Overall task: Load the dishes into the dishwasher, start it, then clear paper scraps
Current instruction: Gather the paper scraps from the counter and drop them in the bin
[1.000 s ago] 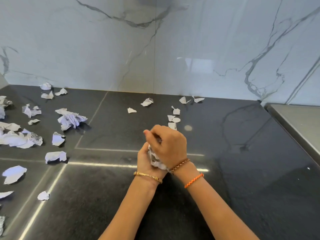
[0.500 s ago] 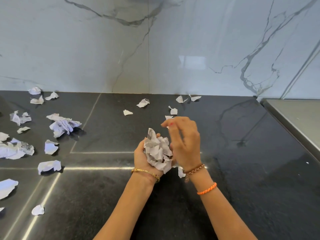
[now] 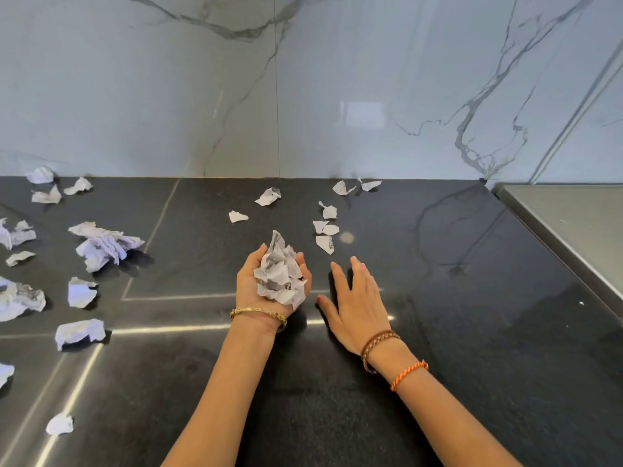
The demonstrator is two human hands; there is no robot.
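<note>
Left hand (image 3: 269,291), palm up, cups a wad of crumpled paper scraps (image 3: 281,273); the fingers curl loosely round the wad's sides and do not close over its top, so the wad sits in the palm rather than being clamped, and it stands taller than the fingertips. Right hand (image 3: 357,303), just beside the wad, lies palm down with fingers straight and spread over the dark countertop (image 3: 472,332), grasping nothing. The loose scraps nearest the grip form a small cluster (image 3: 325,235) just beyond the right fingertips; further scraps (image 3: 268,197) lie beyond that, toward the marble backsplash (image 3: 337,96). A larger crumpled pile (image 3: 102,246) and many single pieces lie well apart to the left of the cupping hand, some running past the frame edge. Judged risks: the open-topped hold may shed pieces if the left hand tilts or more paper is heaped on; the flat, light scraps may slide on the polished surface under a sweeping right hand rather than lift; and pieces far to the left may be missed. No dishwasher or dishes are visible in this view.
</note>
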